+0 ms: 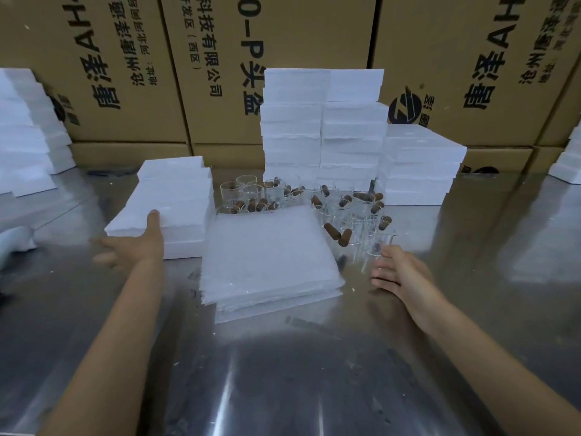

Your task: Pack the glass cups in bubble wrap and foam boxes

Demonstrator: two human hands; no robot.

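Several clear glass cups (pixel 352 212) with brown handles stand crowded behind and to the right of a stack of bubble wrap sheets (pixel 267 256) at the table's middle. A low stack of white foam boxes (pixel 176 202) lies to the left of the sheets. My left hand (pixel 135 247) is spread open at the near edge of that foam stack, thumb on its top. My right hand (pixel 399 272) curls its fingers around the nearest glass cup (pixel 372 253) on the table.
Tall stacks of white foam boxes (pixel 323 127) stand behind the cups, with more (pixel 418 165) at right and others (pixel 28 136) at far left. Printed cardboard cartons (pixel 220 58) wall the back. The steel table (pixel 298 372) is shiny.
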